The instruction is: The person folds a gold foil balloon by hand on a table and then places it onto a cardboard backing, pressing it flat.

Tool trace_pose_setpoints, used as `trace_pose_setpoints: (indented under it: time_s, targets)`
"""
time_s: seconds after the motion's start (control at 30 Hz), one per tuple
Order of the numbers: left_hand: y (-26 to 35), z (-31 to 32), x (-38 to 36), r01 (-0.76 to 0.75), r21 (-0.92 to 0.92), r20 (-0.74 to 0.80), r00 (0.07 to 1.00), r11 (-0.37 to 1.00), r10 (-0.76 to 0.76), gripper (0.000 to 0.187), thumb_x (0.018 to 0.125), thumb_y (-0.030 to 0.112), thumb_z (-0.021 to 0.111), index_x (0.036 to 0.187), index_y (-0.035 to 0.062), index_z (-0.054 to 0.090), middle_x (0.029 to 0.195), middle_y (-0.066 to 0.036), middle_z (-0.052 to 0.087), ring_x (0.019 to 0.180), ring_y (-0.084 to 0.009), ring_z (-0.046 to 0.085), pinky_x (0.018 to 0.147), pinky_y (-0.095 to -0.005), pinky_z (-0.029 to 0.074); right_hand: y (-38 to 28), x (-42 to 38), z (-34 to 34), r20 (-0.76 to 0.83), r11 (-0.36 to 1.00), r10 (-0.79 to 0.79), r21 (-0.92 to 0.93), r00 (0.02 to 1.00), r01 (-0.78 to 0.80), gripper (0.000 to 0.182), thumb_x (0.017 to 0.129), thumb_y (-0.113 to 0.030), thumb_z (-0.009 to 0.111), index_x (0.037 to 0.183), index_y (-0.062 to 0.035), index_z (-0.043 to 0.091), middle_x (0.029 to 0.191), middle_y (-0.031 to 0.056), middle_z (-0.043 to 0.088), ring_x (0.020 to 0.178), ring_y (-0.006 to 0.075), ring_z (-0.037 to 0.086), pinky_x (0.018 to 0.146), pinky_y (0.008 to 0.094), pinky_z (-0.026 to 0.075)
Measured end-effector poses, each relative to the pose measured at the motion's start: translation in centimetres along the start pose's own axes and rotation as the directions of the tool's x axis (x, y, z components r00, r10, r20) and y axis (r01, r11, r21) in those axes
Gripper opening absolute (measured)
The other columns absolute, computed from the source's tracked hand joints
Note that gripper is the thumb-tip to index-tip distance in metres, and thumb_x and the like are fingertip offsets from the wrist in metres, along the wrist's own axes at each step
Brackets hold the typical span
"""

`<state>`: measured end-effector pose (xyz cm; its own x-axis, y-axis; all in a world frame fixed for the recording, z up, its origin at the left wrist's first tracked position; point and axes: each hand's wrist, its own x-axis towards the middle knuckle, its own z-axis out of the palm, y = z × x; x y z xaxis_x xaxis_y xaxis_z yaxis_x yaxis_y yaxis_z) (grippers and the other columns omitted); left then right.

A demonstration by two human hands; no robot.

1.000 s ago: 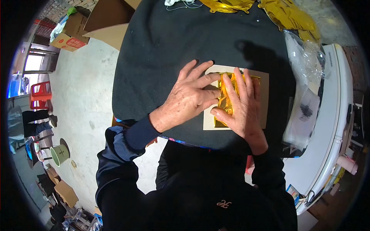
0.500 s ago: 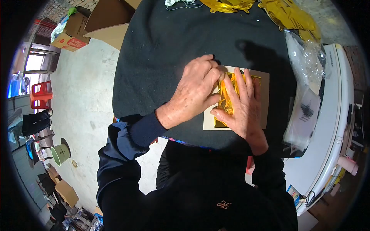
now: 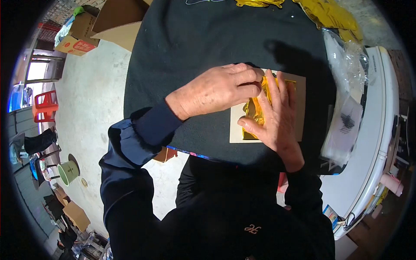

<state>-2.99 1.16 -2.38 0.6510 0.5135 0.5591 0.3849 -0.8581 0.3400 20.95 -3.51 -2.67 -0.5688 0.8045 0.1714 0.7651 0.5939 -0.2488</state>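
A folded gold foil piece (image 3: 255,113), shiny and wrinkled and looking like a flat foil balloon, lies on a pale square card (image 3: 236,125). My left hand (image 3: 223,86) comes in from the left, with its fingers curled and closed at the foil's upper left edge. Its fingertips are partly hidden. My right hand (image 3: 279,115) lies flat over the foil, fingers stretched out and thumb apart, pressing it against the card. Much of the foil is covered by the two hands.
Black cloth (image 3: 186,52) covers the table. More gold foil pieces (image 3: 331,19) lie at its far edge, with white string (image 3: 203,1). Clear plastic bags (image 3: 342,130) lie along the right side, beside a white appliance (image 3: 377,130). An open carton (image 3: 121,32) stands at the far left.
My left hand has turned flatter and moved slightly right along the foil's top edge, its wrist higher. My right hand stays on the foil. The view has shifted slightly.
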Motion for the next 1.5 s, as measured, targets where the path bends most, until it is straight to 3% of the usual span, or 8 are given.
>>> trace_pose_setpoints:
  time_s: [0.23, 0.57, 0.77, 0.87, 1.13, 1.5]
  targets:
    - [0.7, -0.8, -1.3, 0.071, -0.143, 0.021, 0.997, 0.987, -0.069, 0.035, 0.084, 0.026, 0.087, 0.114, 0.0118, 0.076, 0.135, -0.007, 0.066, 0.134, -0.0304, 0.064, 0.111, -0.0453, 0.061, -0.1, 0.0, -0.2, 0.004, 1.000, 0.002, 0.003, 1.000, -0.002, 0.103, 0.083, -0.072, 0.080, 0.162, -0.0114, 0.051, 0.174, 0.0201, 0.028, 0.164, 0.0447, 0.018, 0.132, 0.0664, 0.008]
    - [0.3, -0.5, -1.2, 0.096, -0.193, 0.053, 0.995, 0.977, -0.087, 0.043, 0.080, 0.029, 0.091, 0.118, 0.0145, 0.077, 0.135, -0.008, 0.066, 0.130, -0.0286, 0.065, 0.108, -0.0449, 0.062, 0.0, -0.1, -0.5, 0.012, 1.000, -0.016, -0.002, 1.000, 0.016, 0.100, 0.092, -0.069, 0.073, 0.167, -0.0103, 0.043, 0.175, 0.0224, 0.025, 0.164, 0.0487, 0.017, 0.132, 0.0680, 0.009]
    - [0.5, -0.8, -1.3, 0.159, -0.254, 0.077, 0.987, 0.954, -0.144, 0.043, 0.084, 0.027, 0.090, 0.123, 0.0165, 0.076, 0.142, -0.010, 0.064, 0.131, -0.0283, 0.065, 0.108, -0.0441, 0.063, -0.1, 0.0, -0.7, 0.029, 0.998, 0.019, -0.062, 0.999, -0.017, 0.064, 0.114, -0.045, 0.043, 0.167, -0.0109, 0.042, 0.175, 0.0200, 0.029, 0.164, 0.0447, 0.023, 0.134, 0.0625, 0.011]
    - [0.3, -0.5, -1.4, 0.162, -0.229, 0.082, 0.986, 0.960, -0.146, 0.042, 0.085, 0.027, 0.089, 0.124, 0.0168, 0.075, 0.143, -0.010, 0.063, 0.131, -0.0281, 0.065, 0.108, -0.0430, 0.063, -0.1, 0.1, -1.0, 0.038, 0.997, 0.027, -0.066, 0.999, -0.024, 0.059, 0.114, -0.035, 0.037, 0.168, -0.0112, 0.042, 0.176, 0.0174, 0.028, 0.165, 0.0415, 0.022, 0.135, 0.0597, 0.011]
    - [0.4, -0.1, -1.2, 0.151, -0.227, 0.063, 0.988, 0.962, -0.140, 0.039, 0.085, 0.023, 0.088, 0.121, 0.0159, 0.076, 0.142, -0.008, 0.064, 0.131, -0.0274, 0.066, 0.107, -0.0421, 0.064, -0.3, 0.2, -0.9, 0.037, 0.998, 0.032, -0.060, 0.999, -0.030, 0.059, 0.113, -0.031, 0.038, 0.167, -0.0083, 0.043, 0.177, 0.0181, 0.028, 0.165, 0.0421, 0.020, 0.135, 0.0598, 0.010]
    - [0.6, -0.6, 0.2, -0.106, 0.146, 0.047, 0.994, 0.984, 0.100, 0.019, 0.087, 0.012, 0.081, 0.103, 0.0081, 0.073, 0.114, -0.005, 0.067, 0.113, -0.0215, 0.069, 0.100, -0.0393, 0.064, -0.1, 0.1, -0.5, 0.049, 0.997, 0.034, -0.077, 0.998, -0.030, 0.058, 0.112, -0.031, 0.037, 0.158, 0.0006, 0.052, 0.177, 0.0186, 0.026, 0.167, 0.0398, 0.016, 0.135, 0.0591, 0.008]
